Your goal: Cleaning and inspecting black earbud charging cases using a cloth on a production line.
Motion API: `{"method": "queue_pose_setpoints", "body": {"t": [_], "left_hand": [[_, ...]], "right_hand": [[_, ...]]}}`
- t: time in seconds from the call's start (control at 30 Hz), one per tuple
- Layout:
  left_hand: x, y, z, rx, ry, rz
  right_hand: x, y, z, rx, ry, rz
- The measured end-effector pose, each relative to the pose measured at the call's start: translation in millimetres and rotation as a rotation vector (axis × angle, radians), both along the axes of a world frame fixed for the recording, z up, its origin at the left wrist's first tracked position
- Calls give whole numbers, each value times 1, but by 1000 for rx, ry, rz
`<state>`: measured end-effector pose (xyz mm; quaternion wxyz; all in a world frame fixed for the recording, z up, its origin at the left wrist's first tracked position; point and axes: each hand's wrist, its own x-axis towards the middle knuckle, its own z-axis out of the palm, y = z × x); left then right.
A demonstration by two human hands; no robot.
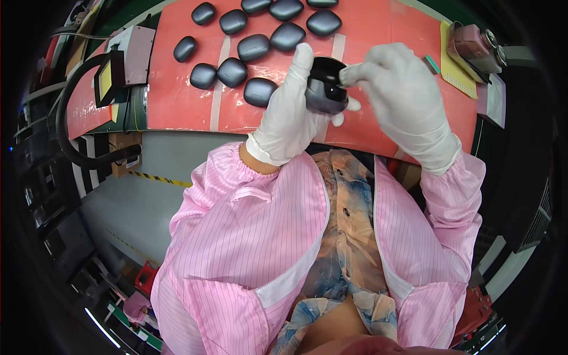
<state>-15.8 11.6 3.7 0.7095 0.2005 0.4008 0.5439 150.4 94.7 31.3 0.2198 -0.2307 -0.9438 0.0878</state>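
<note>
My left hand point(286, 112), in a white glove, grips a dark, glossy earbud charging case point(327, 100) near the front edge of the table. The case's lid stands raised, showing a shiny black inside. My right hand point(402, 89), gloved too, has its thumb and fingertips pinched together at the right side of the open case. Whatever sits between those fingertips, if anything, is too small to make out. To the left and beyond lie several closed cases of the same rounded kind, the nearest one point(260, 92) beside my left wrist.
A red mat point(177, 112) covers the table. On the left stand a pale box point(134, 50) and a black bent hose point(62, 118) by a dark square frame. At the right are a yellow pad point(455, 74), capped containers point(473, 44) and a small green piece point(432, 64).
</note>
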Motion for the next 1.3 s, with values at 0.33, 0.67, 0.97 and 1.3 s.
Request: {"method": "queue_pose_setpoints", "body": {"t": [0.33, 0.67, 0.97, 1.3], "left_hand": [[9, 6, 10, -41, 8, 132], [-8, 4, 3, -162, -560, 85], [-9, 6, -1, -72, -613, 67], [4, 9, 7, 56, -459, 202]], "right_hand": [[-12, -2, -1, 156, -22, 37], [27, 3, -32, -534, 260, -168], [22, -17, -60, -918, 592, -383], [-18, -13, -22, -195, 426, -1]]}}
